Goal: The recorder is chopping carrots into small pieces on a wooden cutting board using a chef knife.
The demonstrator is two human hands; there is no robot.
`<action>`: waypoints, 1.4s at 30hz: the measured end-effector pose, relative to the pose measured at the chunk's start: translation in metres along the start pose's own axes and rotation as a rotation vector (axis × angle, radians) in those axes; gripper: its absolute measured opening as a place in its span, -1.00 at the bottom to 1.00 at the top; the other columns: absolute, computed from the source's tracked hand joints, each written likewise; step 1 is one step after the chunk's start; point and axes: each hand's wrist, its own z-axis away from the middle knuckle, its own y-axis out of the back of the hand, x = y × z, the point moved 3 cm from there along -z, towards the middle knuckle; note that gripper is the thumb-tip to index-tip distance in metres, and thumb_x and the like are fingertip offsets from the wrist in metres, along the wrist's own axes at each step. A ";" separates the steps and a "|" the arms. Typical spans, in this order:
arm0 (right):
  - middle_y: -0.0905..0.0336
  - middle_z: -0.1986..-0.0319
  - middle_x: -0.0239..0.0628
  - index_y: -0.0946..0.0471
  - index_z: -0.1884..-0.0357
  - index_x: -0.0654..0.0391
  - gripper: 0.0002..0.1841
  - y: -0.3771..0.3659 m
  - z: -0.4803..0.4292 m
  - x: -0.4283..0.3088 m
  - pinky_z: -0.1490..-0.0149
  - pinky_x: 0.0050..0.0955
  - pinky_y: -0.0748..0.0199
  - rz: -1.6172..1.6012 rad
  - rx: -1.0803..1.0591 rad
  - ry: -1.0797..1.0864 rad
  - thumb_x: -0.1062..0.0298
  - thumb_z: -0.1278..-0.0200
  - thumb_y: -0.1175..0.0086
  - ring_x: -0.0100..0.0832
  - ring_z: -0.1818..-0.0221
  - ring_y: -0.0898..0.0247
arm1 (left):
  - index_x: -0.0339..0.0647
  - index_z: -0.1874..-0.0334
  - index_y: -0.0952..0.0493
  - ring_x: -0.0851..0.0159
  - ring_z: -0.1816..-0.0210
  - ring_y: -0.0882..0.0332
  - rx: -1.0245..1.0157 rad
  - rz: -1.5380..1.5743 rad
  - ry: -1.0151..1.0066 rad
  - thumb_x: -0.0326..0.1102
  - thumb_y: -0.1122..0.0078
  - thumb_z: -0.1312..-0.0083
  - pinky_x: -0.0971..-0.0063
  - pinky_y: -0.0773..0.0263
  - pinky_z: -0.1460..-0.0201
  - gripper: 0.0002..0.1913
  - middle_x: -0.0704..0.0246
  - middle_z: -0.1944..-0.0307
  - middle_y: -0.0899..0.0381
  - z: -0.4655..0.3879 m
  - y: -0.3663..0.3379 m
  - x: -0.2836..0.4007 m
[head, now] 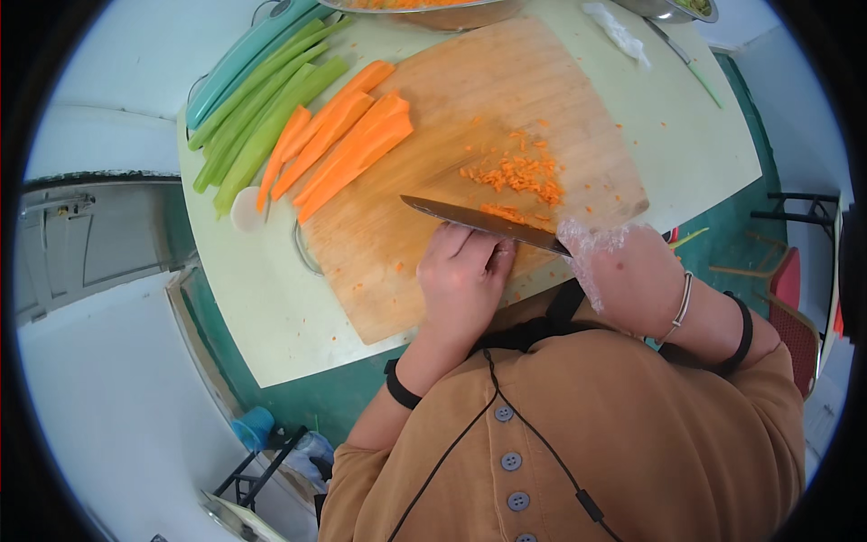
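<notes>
My right hand [616,267], partly wrapped in clear plastic film, grips the handle of a kitchen knife [474,217]. Its dark blade points left across the wooden cutting board [379,271]. My left hand [464,267] rests low on the board, fingers curled up against the near side of the blade. Whatever may lie under those fingers is hidden. Just beyond the blade, finely chopped carrot [518,177] lies in a loose heap. Several long carrot pieces [359,149] rest across the board's left edge, beside green celery stalks [271,129].
A metal bowl with orange shreds [440,17] stands behind the board. Beyond the celery lies a teal case-like object [250,57]; a white disc [247,210] sits near the carrots. At right are crumpled plastic [616,34], a green-handled knife [687,64] and another bowl [667,10].
</notes>
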 end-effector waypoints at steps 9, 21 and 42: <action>-0.61 0.53 -0.12 -0.43 -0.04 0.34 -0.65 -0.011 -0.008 -0.007 0.38 -0.15 -0.51 0.006 -0.003 0.000 0.49 -0.18 0.02 -0.10 0.42 -0.63 | -0.15 0.35 -0.71 0.18 0.34 -0.60 -0.012 -0.003 0.009 -0.50 -0.50 0.08 0.39 -0.54 0.30 -0.78 0.34 0.34 -0.65 -0.001 0.001 0.001; -0.65 0.41 -0.02 -0.46 -0.02 0.34 -0.68 -0.021 -0.043 0.013 0.28 -0.07 -0.55 -0.002 0.019 0.076 0.48 -0.22 0.02 -0.02 0.31 -0.64 | -0.18 0.43 -0.64 0.17 0.34 -0.60 0.042 0.010 -0.022 -0.51 -0.44 0.00 0.36 -0.53 0.30 -0.87 0.34 0.37 -0.62 0.000 -0.002 0.001; -0.63 0.50 -0.08 -0.45 0.02 0.29 -0.72 -0.018 -0.029 -0.012 0.32 -0.14 -0.55 0.030 -0.058 -0.013 0.45 -0.23 0.00 -0.05 0.38 -0.64 | -0.18 0.43 -0.63 0.15 0.34 -0.59 -0.021 -0.056 -0.004 -0.50 -0.46 0.07 0.35 -0.52 0.31 -0.83 0.34 0.40 -0.60 0.002 0.001 0.002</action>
